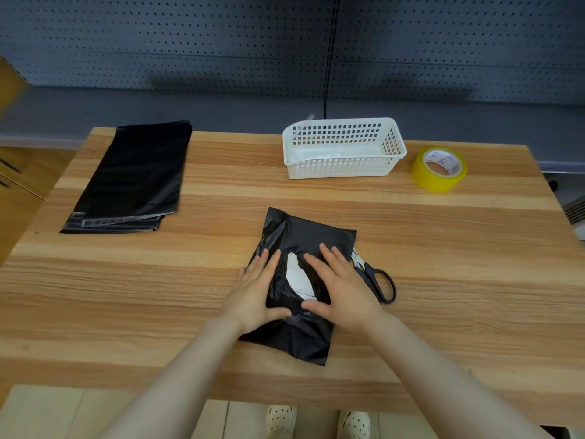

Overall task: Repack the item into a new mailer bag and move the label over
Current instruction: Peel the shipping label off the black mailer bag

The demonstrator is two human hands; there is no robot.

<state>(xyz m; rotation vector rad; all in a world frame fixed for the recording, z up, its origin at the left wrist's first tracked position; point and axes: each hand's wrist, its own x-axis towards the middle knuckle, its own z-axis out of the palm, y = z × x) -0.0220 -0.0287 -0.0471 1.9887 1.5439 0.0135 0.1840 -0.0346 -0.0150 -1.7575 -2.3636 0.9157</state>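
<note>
A filled black mailer bag (304, 337) lies in the middle of the wooden table (443, 280), near the front edge. A white label (296, 274) shows on its top, partly covered by crumpled black plastic. My left hand (258, 293) rests flat on the bag's left side, fingers spread, thumb pressing the plastic. My right hand (338, 289) lies flat on the bag's right side, thumb pointing at the left thumb. Neither hand grips anything. A stack of flat new black mailer bags (136, 175) lies at the far left of the table.
Black-handled scissors (376, 280) lie just right of the bag, partly under my right hand. A white slotted basket (343, 147) stands at the back centre, a yellow tape roll (439, 167) to its right. A grey pegboard wall rises behind the table.
</note>
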